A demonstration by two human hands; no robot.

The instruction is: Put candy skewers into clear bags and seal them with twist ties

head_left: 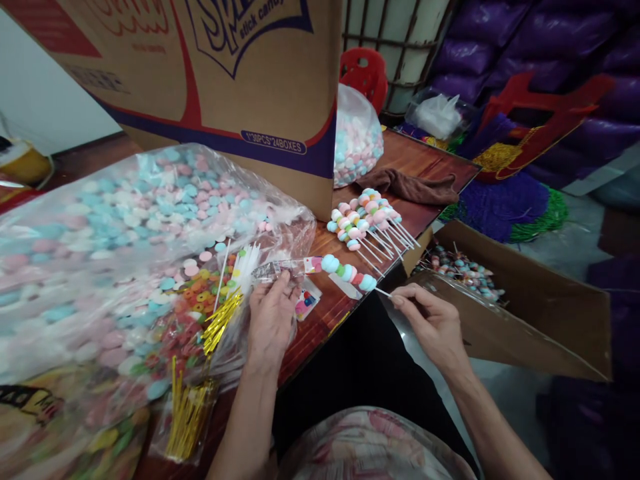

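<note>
My right hand pinches the white stick of a candy skewer, threaded with pastel marshmallows and small coloured rings. The skewer points left, toward my left hand. That hand is closed on a clear printed wrapper, its far end close to the skewer's tip. Whether the tip is inside the wrapper I cannot tell. Beside my left hand lie a printed packet, white sticks and gold twist ties. Beyond the skewer, finished marshmallow skewers are piled with their sticks toward me.
A large plastic bag of marshmallows covers the left of the table. Gummy rings lie at its edge. A tall carton stands behind. An open box holding wrapped candies is at right. A brown cloth lies at the table's far edge.
</note>
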